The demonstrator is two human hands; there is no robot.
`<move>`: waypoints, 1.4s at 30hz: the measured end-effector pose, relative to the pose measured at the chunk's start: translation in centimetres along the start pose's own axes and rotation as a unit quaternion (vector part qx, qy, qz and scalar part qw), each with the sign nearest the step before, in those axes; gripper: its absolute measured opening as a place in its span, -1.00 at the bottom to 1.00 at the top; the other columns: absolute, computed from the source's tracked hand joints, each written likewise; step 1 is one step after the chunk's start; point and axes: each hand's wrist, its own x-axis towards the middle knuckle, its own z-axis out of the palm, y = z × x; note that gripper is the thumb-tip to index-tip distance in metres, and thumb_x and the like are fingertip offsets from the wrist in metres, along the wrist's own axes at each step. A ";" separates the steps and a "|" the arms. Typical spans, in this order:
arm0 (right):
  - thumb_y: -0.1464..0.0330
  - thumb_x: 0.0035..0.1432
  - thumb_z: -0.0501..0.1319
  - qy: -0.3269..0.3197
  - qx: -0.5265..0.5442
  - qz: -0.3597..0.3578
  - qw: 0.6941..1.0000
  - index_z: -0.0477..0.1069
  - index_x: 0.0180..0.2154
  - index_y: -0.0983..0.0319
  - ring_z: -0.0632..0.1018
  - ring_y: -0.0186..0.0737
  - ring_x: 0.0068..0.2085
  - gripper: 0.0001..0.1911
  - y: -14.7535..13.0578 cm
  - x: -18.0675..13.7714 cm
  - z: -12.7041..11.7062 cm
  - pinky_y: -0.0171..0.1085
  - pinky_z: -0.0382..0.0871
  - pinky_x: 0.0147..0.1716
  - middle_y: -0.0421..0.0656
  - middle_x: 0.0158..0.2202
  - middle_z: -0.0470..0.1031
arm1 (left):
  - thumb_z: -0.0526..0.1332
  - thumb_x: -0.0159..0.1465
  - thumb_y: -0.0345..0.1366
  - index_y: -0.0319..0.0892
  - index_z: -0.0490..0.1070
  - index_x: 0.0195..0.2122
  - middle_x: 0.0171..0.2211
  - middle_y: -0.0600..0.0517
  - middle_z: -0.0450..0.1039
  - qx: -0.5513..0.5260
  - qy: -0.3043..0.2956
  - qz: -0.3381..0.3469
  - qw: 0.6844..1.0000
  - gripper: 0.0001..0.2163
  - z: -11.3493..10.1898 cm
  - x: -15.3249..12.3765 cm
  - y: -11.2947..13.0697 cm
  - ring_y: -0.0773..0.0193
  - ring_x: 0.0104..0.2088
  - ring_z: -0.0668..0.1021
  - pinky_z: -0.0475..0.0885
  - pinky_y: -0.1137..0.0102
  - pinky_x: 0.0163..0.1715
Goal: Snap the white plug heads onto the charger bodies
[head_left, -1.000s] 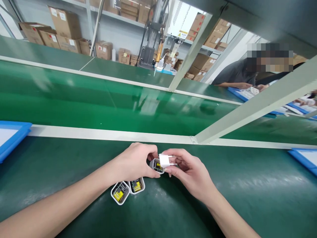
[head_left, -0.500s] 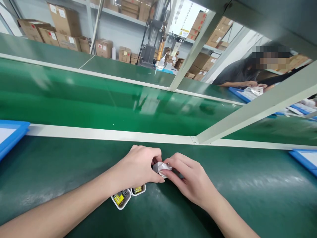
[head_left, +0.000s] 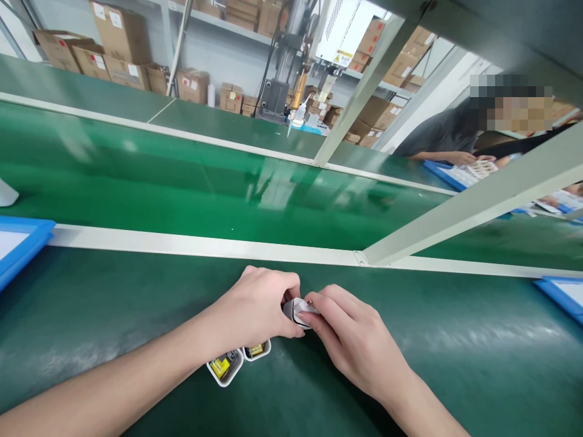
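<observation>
The left hand (head_left: 262,301) pinches a small white plastic case (head_left: 288,311). The right hand (head_left: 353,331) pinches a white plastic cap (head_left: 303,306) at its mouth; a dark gap shows, so it seems not fully closed. Near 8 o'clock from it, two white rounded plastic cups (head_left: 223,384) with yellow parts (head_left: 221,368) sit uncapped on the green counter (head_left: 432,346).

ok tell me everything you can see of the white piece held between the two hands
The white piece is small, angular and smooth, apparently plastic, with a greyish shaded side toward the left hand and a dark line between two parts. It is held at a slant over the green tabletop; whether it touches the surface is unclear. The left hand's thumb and fingers grip one end; the right hand pinches the other, covering much of it.
</observation>
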 end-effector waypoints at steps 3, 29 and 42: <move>0.45 0.47 0.08 -0.011 0.003 0.000 1.000 0.32 -0.22 0.24 0.28 -0.26 -0.41 -0.87 0.0 0.1 -0.1 -0.26 0.13 -0.42 -0.17 -0.37 0.31 | 0.38 0.02 -0.18 -0.07 0.39 -0.39 -0.34 0.11 0.53 0.000 0.003 0.006 1.000 -0.79 0.1 0.0 -0.1 0.04 -0.08 0.44 0.29 0.36 -0.30; 0.39 0.48 0.03 -0.076 0.022 0.040 0.996 0.30 -0.26 0.21 0.29 -0.28 -0.43 -0.81 0.1 0.3 -0.3 -0.29 0.13 -0.46 -0.19 -0.40 0.29 | 0.36 0.03 -0.22 -0.10 0.33 -0.45 -0.42 0.09 0.51 0.033 0.024 0.023 0.999 -0.80 0.4 0.4 -0.1 0.12 -0.25 0.52 0.21 0.36 -0.43; 0.32 0.49 0.04 -0.043 0.040 0.051 0.997 0.26 -0.28 0.20 0.31 -0.31 -0.44 -0.78 0.8 -0.3 1.2 -0.29 0.15 -0.45 -0.22 -0.40 0.31 | 0.40 0.03 -0.22 -0.11 0.46 -0.35 -0.33 0.09 0.57 -0.004 0.007 0.010 1.000 -0.80 -0.2 0.1 0.2 0.13 -0.22 0.56 0.34 0.37 -0.32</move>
